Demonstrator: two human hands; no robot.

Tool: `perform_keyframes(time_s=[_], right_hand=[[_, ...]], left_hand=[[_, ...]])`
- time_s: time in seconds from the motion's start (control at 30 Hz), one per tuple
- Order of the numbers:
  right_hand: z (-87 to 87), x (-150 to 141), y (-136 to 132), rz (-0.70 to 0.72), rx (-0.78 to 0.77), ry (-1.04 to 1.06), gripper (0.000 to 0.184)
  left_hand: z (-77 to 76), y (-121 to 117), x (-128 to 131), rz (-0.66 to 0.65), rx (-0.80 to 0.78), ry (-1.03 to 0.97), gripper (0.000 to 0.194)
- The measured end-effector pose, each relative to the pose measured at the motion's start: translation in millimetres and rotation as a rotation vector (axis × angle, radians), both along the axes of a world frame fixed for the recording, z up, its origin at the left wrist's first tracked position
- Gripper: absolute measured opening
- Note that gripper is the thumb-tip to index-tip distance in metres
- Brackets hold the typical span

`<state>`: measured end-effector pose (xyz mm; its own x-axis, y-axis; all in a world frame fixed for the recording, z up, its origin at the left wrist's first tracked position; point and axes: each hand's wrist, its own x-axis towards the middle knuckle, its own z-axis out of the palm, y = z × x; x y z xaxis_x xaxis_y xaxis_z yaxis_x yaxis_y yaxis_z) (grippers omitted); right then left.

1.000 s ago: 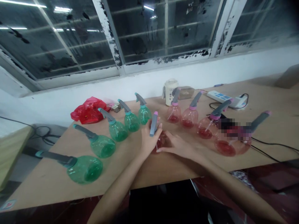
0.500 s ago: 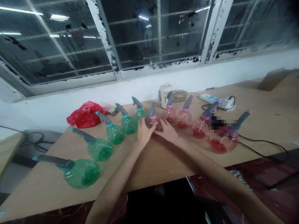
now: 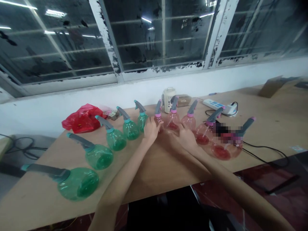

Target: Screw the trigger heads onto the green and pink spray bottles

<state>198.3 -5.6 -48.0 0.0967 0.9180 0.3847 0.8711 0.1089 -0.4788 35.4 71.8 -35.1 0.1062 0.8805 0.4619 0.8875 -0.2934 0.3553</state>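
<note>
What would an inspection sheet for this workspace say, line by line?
Surface: tan table, wood-like top.
Bottles: five green spray bottles at left, five pink spray bottles at right, in one curved row.
Clutter: red plastic bag, pale cup, cardboard box.
Hands: left hand at the leftmost pink bottle, grip unclear; right hand before the next pink ones, contact unclear.
Cables: black cables at right; power strip.
Surroundings: white wall, dark windows.
</note>
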Motion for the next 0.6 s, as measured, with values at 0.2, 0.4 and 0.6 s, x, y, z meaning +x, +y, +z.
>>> perform_keyframes(time_s=[0.2,0.4,0.6], right_hand=[[11.3,10.9,8.0,-0.037,0.190,0.079,0.060],[19.2,6.2,32.5,-0.080,-0.035,0.129,0.057],[16.7,2.4,59.6,-0.114,-0.053,0.127,0.060]], left_hand=[[7.0,14.2,12.9,0.032,-0.039,0.053,0.053],[9.6,24.6,18.3,0.030,-0.052,0.030,0.045],[9.2,21.9,15.2,-0.024,-0.036,-0.062,0.046]])
